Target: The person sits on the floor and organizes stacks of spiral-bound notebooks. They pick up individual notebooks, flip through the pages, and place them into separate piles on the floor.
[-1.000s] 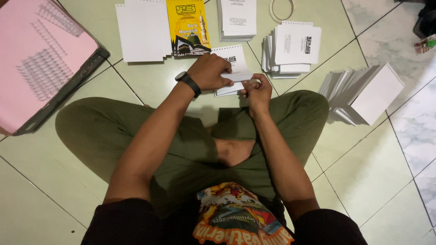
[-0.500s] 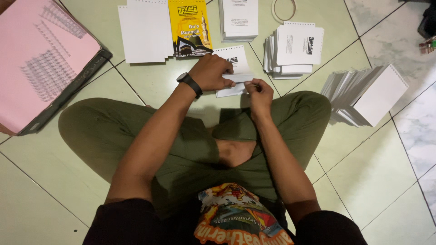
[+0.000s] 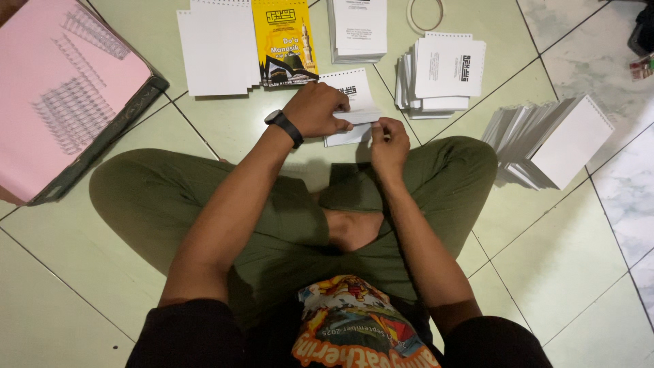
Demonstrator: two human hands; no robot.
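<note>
I sit cross-legged on a pale green tiled floor. My left hand [image 3: 319,109], with a black watch on the wrist, rests on a small white booklet [image 3: 354,95] lying in front of my knees and grips its lower edge. My right hand [image 3: 388,140] is beside it with fingers pinched at the booklet's lower right edge; whether a thin binding wire is between the fingertips is too small to tell. The booklet's punched top edge points away from me.
A pink board [image 3: 61,95] with several wire binding coils lies far left. White sheets [image 3: 218,48] and a yellow-covered booklet [image 3: 285,41] lie ahead, with white booklet stacks [image 3: 357,27] [image 3: 443,71] and a fanned pile [image 3: 552,140] at right. A ring [image 3: 426,13] lies at the top.
Both hands have stayed on the small white booklet; my right hand's fingers have shifted slightly along its lower edge. The view has moved only a little.
</note>
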